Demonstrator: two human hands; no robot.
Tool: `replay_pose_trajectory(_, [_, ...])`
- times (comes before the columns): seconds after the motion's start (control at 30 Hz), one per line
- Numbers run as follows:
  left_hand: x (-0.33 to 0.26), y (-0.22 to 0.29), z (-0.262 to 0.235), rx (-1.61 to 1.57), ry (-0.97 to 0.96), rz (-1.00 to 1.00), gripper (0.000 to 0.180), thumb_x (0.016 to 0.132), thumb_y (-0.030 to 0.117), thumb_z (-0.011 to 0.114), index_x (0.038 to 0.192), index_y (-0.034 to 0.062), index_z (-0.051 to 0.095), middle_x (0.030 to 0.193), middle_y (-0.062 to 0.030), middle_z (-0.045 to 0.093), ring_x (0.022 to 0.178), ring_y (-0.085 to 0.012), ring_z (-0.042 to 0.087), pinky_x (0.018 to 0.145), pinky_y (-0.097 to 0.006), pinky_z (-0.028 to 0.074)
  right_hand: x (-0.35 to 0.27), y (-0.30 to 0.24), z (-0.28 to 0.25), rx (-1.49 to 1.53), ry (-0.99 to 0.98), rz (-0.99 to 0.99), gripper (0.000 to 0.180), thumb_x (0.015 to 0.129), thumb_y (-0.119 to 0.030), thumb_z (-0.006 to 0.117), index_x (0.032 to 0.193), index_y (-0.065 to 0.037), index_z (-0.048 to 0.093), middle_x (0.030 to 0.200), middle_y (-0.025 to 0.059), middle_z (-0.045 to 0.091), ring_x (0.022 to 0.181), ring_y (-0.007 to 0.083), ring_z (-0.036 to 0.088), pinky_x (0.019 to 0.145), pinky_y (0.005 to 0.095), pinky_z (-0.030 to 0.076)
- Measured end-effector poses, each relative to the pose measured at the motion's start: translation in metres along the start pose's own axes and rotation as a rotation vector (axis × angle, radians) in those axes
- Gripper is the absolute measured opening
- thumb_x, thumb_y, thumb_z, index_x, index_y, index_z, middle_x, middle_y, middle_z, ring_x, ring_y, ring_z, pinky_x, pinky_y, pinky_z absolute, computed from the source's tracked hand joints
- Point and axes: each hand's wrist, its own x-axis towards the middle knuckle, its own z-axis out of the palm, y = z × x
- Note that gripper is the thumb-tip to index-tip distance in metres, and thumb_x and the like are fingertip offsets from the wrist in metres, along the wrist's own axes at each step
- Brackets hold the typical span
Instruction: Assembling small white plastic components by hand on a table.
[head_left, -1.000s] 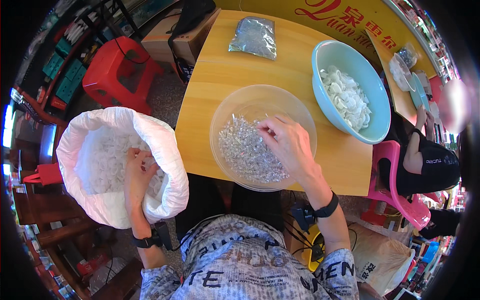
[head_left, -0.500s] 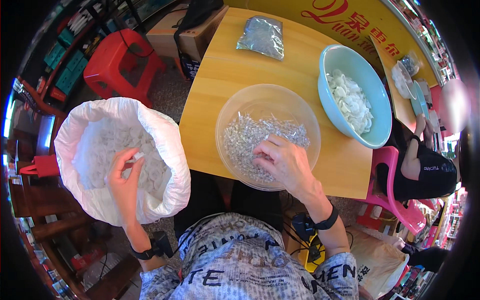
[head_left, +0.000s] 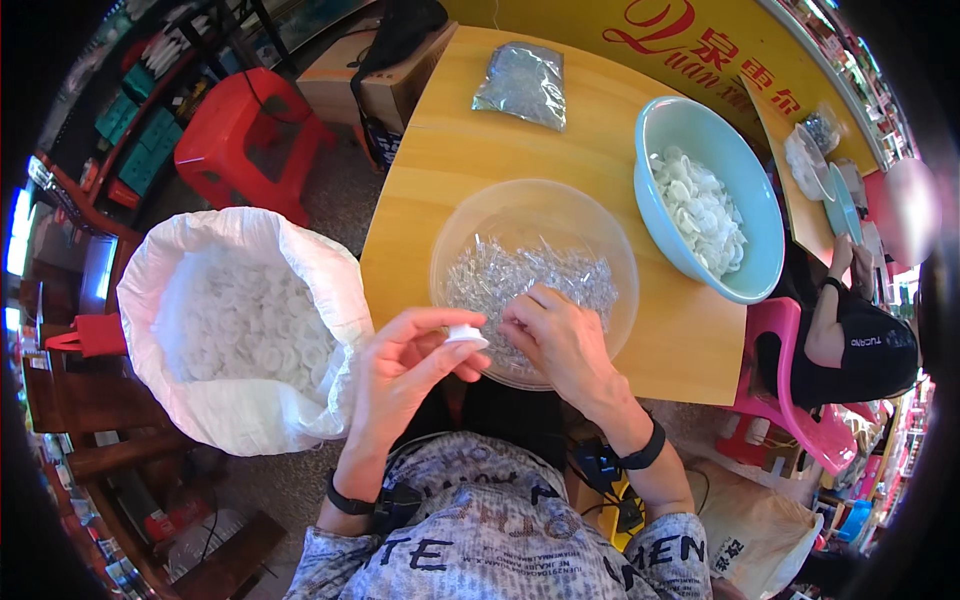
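Head view: near the middle of the frame, slightly below center, a white flanged plastic piece (head_left: 465, 337) is pinched between the thumb and index finger of the left hand (head_left: 412, 365), its other fingers loosely curled. Just beside it, the right hand (head_left: 552, 338) has its thumb and fingers drawn close together over the lower part of a translucent round tub (head_left: 535, 198); whether anything small is between those fingertips cannot be told. Many slim clear plastic pieces (head_left: 500, 272) lie heaped in the tub, which sits on a yellow wood-grain counter (head_left: 425, 160) at the center of the frame. Black bands (head_left: 645, 448) circle both wrists.

At left center stands a white sack (head_left: 240, 420) with its mouth rolled open, full of small white plastic parts (head_left: 250, 330). At upper right, a light blue basin (head_left: 742, 160) holds white round pieces (head_left: 698, 210). A shiny plastic packet (head_left: 522, 85) lies at the counter's far end, top center.

Farther out, a red stool (head_left: 235, 140) is at upper left, a pink chair (head_left: 785, 395) at right, and on it a co-worker in black (head_left: 860, 345).
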Motion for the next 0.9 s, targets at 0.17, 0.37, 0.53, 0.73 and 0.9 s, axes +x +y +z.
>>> replay_pose_trajectory(0.17, [0.013,-0.023,0.001,-0.205,-0.063,-0.011,0.028,0.086,0.001,0.063,0.113,-0.0008,0.057,0.114,-0.0112,0.061,0.101,-0.0158,0.060,0.089,-0.028,0.049,-0.005,0.003,-0.005,0.238,0.114,0.115,0.008,0.081,-0.008,0.065,0.088,-0.006,0.063,0.079,0.0097,0.060,0.070,0.0245,0.062,0.059,0.0326,0.050])
replay_pose_trajectory(0.37, [0.021,-0.030,0.007,-0.182,-0.064,-0.007,0.038,0.082,0.000,0.066,0.118,-0.0009,0.054,0.117,-0.0134,0.059,0.108,-0.0194,0.058,0.094,-0.031,0.046,-0.009,0.006,-0.015,0.780,0.211,0.386,0.010,0.087,-0.009,0.063,0.094,-0.002,0.066,0.077,0.0049,0.064,0.065,0.0101,0.058,0.057,0.0245,0.047])
replay_pose_trajectory(0.53, [0.026,-0.026,0.020,-0.246,-0.094,-0.042,0.045,0.080,-0.002,0.066,0.122,-0.0002,0.049,0.116,-0.0129,0.057,0.109,-0.0193,0.056,0.095,-0.032,0.045,-0.007,0.001,-0.019,1.292,0.257,0.451,0.014,0.088,-0.014,0.064,0.094,-0.002,0.066,0.079,0.0014,0.063,0.067,0.0060,0.055,0.057,0.0205,0.044])
replay_pose_trajectory(0.73, [0.031,-0.033,0.027,-0.310,-0.143,0.026,0.039,0.077,-0.005,0.069,0.112,0.0013,0.052,0.116,-0.0112,0.055,0.109,-0.0217,0.056,0.095,-0.034,0.046,-0.004,-0.003,-0.015,1.346,0.204,0.420,0.016,0.088,-0.017,0.065,0.095,-0.002,0.067,0.080,0.0020,0.063,0.071,0.0048,0.054,0.057,0.0194,0.044])
replay_pose_trajectory(0.9, [0.031,-0.037,0.024,-0.259,-0.090,0.070,0.034,0.079,-0.005,0.067,0.111,-0.0009,0.055,0.117,-0.0120,0.055,0.109,-0.0212,0.056,0.093,-0.037,0.050,-0.007,-0.008,-0.016,1.160,0.256,0.431,0.016,0.088,-0.017,0.066,0.094,-0.003,0.067,0.083,0.0014,0.064,0.069,0.0054,0.055,0.056,0.0192,0.045])
